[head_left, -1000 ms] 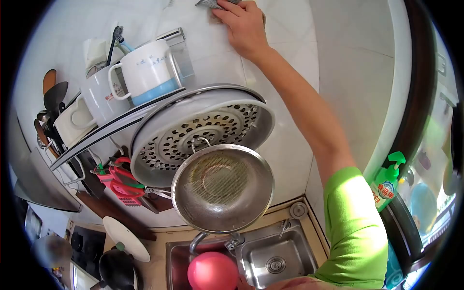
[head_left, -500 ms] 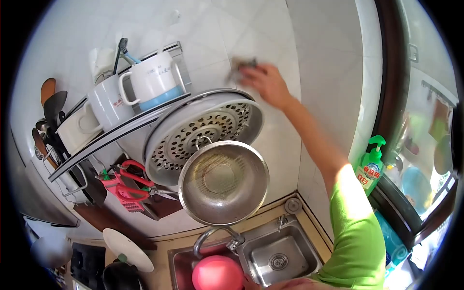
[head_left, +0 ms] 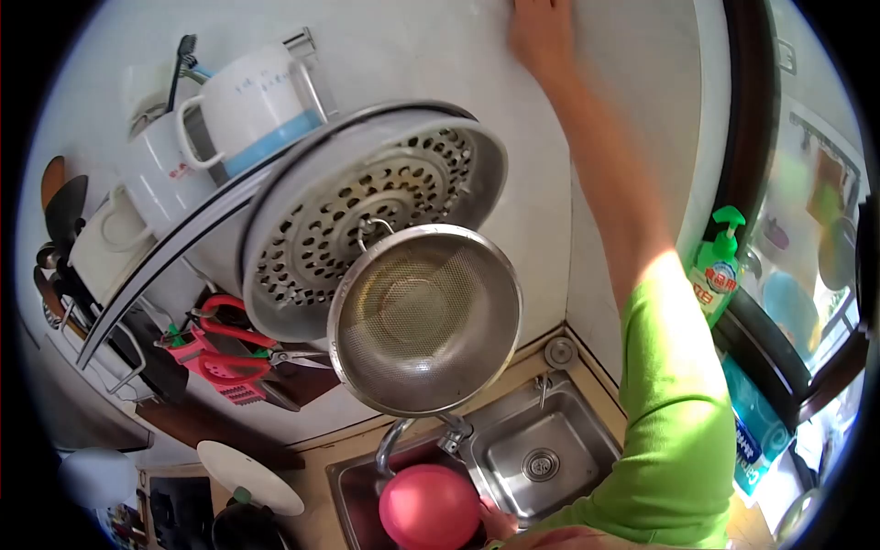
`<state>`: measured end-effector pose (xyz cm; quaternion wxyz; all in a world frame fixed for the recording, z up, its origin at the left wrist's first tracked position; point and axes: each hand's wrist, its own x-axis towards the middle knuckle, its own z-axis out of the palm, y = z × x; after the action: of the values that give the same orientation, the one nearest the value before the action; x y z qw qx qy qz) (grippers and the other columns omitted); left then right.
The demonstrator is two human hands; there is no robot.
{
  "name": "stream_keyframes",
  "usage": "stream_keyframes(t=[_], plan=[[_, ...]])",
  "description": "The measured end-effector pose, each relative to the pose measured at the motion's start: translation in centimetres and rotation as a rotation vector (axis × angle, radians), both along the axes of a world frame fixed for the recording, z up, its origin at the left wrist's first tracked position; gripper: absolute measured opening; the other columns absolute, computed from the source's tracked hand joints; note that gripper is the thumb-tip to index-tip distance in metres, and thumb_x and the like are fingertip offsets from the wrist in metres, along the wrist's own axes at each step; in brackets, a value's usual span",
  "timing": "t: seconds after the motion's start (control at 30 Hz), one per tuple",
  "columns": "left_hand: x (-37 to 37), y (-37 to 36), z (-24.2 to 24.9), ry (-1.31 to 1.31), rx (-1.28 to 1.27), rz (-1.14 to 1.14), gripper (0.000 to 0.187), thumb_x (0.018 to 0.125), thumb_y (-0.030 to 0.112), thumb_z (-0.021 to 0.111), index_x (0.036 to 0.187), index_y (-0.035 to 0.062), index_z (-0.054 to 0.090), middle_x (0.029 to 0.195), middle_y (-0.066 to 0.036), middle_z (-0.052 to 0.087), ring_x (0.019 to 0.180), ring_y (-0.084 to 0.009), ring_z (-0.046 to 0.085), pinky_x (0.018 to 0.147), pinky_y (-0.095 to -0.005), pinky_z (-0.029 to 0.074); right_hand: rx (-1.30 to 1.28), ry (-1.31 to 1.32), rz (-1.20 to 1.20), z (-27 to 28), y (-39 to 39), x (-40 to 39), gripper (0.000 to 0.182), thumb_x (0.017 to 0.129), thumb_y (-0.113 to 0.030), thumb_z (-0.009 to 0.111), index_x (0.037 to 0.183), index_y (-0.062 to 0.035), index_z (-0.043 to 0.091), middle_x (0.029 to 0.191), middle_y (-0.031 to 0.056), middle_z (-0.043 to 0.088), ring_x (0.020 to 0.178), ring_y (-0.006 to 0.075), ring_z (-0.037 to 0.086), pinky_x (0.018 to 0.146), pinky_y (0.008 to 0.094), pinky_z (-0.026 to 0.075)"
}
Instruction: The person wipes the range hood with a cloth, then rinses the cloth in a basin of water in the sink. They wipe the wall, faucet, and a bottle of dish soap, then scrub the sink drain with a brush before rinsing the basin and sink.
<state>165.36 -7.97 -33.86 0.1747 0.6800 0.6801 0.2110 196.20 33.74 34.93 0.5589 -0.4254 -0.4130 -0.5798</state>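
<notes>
High on the tiled wall [head_left: 440, 46], my right hand [head_left: 541, 32] reaches the top edge of the view, where its fingers are cut off and what they grip is out of sight. Low in the view, my left hand [head_left: 497, 522] is partly visible beside the pink basin [head_left: 429, 506], close to the sink's divider, its fingers mostly hidden. That basin sits in the left bowl of the steel sink [head_left: 577, 431]. Between the hands hang a metal mesh strainer [head_left: 426, 321] and, behind it, a perforated steamer tray [head_left: 367, 220].
A wall rack [head_left: 183, 247] carries white mugs [head_left: 252, 105], with red-handled scissors [head_left: 225, 339] and dark utensils [head_left: 66, 215] hanging nearby. A green pump bottle [head_left: 715, 266] stands by the window at right. The faucet [head_left: 394, 445] rises behind the basin; a white lid [head_left: 247, 477] lies left.
My right hand has moved up and right along the wall; the blurred greyish thing seen in it earlier is out of view. The camera has shifted, and more of my left hand shows.
</notes>
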Motion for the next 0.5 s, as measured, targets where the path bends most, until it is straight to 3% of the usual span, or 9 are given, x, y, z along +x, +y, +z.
stream_keyframes(t=[0.07, 0.13, 0.27, 0.37, 0.47, 0.5], plan=[[0.2, 0.0, 2.3, -0.014, -0.022, -0.024, 0.085, 0.059, 0.014, 0.059, 0.124, -0.0138, 0.011, 0.121, -0.037, 0.021, 0.112, -0.0487, 0.025, 0.097, -0.0494, 0.021, -0.005, 0.031, -0.038, -6.3, 0.2, 0.1, 0.029, 0.072, -0.004, 0.045, 0.098, -0.0055, 0.057, 0.106, 0.0175, 0.054, 0.076, 0.0332, 0.05, 0.066, 0.0391, 0.042], [0.9, 0.8, 5.1, -0.025, -0.042, -0.027, 0.083, 0.061, 0.015, 0.058, 0.123, -0.0149, 0.012, 0.118, -0.038, 0.022, 0.111, -0.0502, 0.025, 0.096, -0.0496, 0.022, -0.112, 0.108, 0.075, -13.2, -0.6, -0.6, 0.04, 0.071, -0.002, 0.046, 0.109, -0.0077, 0.053, 0.118, 0.0154, 0.047, 0.081, 0.0316, 0.044, 0.073, 0.0368, 0.04], [1.2, 1.0, 6.1, -0.051, -0.099, -0.024, 0.082, 0.062, 0.015, 0.056, 0.122, -0.0159, 0.011, 0.119, -0.039, 0.021, 0.111, -0.0505, 0.024, 0.097, -0.0494, 0.02, -0.209, 0.218, 0.084, -27.5, -1.5, -1.5, 0.041, 0.068, 0.0, 0.049, 0.108, -0.0086, 0.055, 0.116, 0.0149, 0.049, 0.077, 0.0288, 0.042, 0.071, 0.0357, 0.038], [1.4, 1.6, 8.1, -0.074, -0.139, -0.014, 0.081, 0.062, 0.015, 0.055, 0.122, -0.0166, 0.011, 0.119, -0.039, 0.02, 0.112, -0.0508, 0.023, 0.098, -0.0492, 0.019, -0.146, 0.301, 0.181, -29.9, -0.9, -2.2, 0.041, 0.067, 0.001, 0.05, 0.107, -0.0082, 0.056, 0.116, 0.0154, 0.049, 0.078, 0.0289, 0.041, 0.073, 0.0355, 0.037], [1.7, 1.9, 10.7, -0.116, -0.193, -0.013, 0.08, 0.063, 0.015, 0.054, 0.122, -0.0174, 0.011, 0.12, -0.04, 0.019, 0.113, -0.051, 0.022, 0.099, -0.0491, 0.018, 0.001, 0.481, 0.238, -25.5, 0.9, -3.8, 0.05, 0.064, 0.005, 0.045, 0.111, -0.0086, 0.054, 0.115, 0.0161, 0.05, 0.083, 0.0296, 0.04, 0.078, 0.0368, 0.035], [1.8, 2.1, 11.0, -0.122, -0.204, -0.015, 0.08, 0.063, 0.015, 0.053, 0.122, -0.0176, 0.01, 0.12, -0.04, 0.019, 0.113, -0.0511, 0.021, 0.099, -0.049, 0.017, 0.005, 0.433, 0.256, -23.3, 0.6, -4.1, 0.049, 0.064, 0.003, 0.045, 0.11, -0.0078, 0.054, 0.113, 0.0165, 0.05, 0.085, 0.0307, 0.04, 0.079, 0.0379, 0.035]])
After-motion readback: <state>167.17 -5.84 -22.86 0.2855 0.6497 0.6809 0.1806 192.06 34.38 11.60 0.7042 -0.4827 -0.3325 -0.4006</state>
